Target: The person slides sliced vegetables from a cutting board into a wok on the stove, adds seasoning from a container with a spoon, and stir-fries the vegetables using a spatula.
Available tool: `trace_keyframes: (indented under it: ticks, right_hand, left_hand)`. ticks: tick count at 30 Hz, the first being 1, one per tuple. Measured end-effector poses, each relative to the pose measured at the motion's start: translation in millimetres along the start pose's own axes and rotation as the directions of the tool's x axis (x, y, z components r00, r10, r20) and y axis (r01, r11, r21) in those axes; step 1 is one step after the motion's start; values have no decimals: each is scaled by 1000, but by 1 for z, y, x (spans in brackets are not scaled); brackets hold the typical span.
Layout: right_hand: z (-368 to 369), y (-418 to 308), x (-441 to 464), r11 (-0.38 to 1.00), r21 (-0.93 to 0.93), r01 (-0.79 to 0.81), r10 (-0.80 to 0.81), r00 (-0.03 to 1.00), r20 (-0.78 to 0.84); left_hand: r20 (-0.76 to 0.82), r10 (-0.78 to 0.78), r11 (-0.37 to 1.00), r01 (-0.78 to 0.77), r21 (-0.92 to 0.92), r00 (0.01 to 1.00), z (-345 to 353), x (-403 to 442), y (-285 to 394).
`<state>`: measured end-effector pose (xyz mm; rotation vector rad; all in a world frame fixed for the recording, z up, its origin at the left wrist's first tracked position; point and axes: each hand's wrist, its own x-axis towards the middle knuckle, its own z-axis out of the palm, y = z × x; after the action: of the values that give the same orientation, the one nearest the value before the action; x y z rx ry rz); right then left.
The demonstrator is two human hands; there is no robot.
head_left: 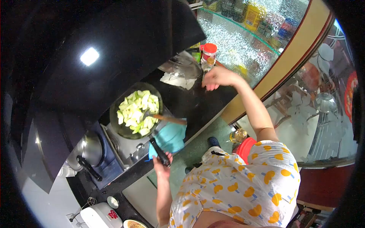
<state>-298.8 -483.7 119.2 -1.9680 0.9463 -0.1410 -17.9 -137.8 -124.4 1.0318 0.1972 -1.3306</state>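
Note:
My left hand point(162, 167) is closed around the end of the black handle point(160, 152) of a dark frying pan point(114, 121). Pale green sliced vegetable pieces point(134, 108) fill the pan. A spatula with a wooden handle point(169, 119) lies across its rim, its head among the slices. My right hand point(218, 78) hovers over the counter's far end, close to a small jar with a brownish cap point(210, 60). Its fingers point downward and are blurred, so I cannot make out anything between them. Behind that jar stands a red-lidded container point(209, 48).
A glass lid point(184, 65) rests by a crumpled white cloth point(178, 81). A teal cloth point(172, 137) hangs at the counter edge beside the pan. A pot point(89, 150) sits on the other burner. The range hood point(125, 34) overhangs the stove. A red bucket point(245, 149) stands on the floor.

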Motion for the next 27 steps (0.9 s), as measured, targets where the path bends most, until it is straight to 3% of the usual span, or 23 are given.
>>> trace_keyframes:
  ticks: [3, 4, 5, 7, 8, 10, 11, 14, 15, 20, 23, 25, 26, 27]
  right_hand:
    - [-80, 58, 28, 997, 72, -29, 45, 971, -234]
    - [-105, 77, 48, 997, -8, -71, 65, 949, -310]
    - [-123, 99, 73, 983, -164, -80, 9, 917, -398]
    - [-148, 134, 114, 882, -452, -133, -145, 837, -527]
    - [-153, 144, 130, 833, -527, -170, -151, 846, -511]
    - [-154, 198, 181, 704, -692, -158, -314, 805, -503]
    - [-154, 217, 202, 629, -762, -155, -396, 780, -485]
    - [-150, 195, 196, 721, -663, -203, -181, 868, -463]
    - [-149, 195, 199, 751, -621, -225, -107, 886, -450]
    - [-149, 212, 203, 752, -618, -230, -159, 847, -508]
    - [-158, 188, 171, 778, -572, -258, -167, 794, -584]
    - [-166, 186, 153, 700, -679, -220, -380, 690, -616]
    - [-171, 177, 137, 678, -715, -170, -488, 623, -611]
    - [-177, 163, 117, 651, -749, -121, -586, 547, -598]
  left_hand:
    - [-207, -35, 991, 8, -131, 978, -15, 8, -19]
    - [-177, -56, 963, 6, -268, 983, -11, 3, -28]
    - [-191, -76, 970, 28, -242, 979, -9, -3, -37]
    - [-197, -131, 929, 52, -365, 972, -10, 1, -60]
    - [-245, -148, 924, 45, -381, 958, -7, 4, -75]
    - [-335, -182, 909, 28, -416, 924, 13, 6, -101]
    - [-279, -192, 923, 76, -378, 941, 26, 8, -112]
    - [-178, -206, 962, 165, -219, 962, 89, 9, -131]
    - [-169, -175, 976, 149, -156, 970, 116, 10, -132]
    - [-32, 29, 970, -20, 243, 999, 242, 20, -121]
    - [94, 142, 827, -171, 536, 985, 311, 23, -109]
    - [290, 240, 722, -370, 585, 927, 334, 42, -115]
    - [386, 396, 509, -549, 663, 833, 355, 42, -116]
    - [495, 485, 92, -605, 791, 721, 389, 24, -102]
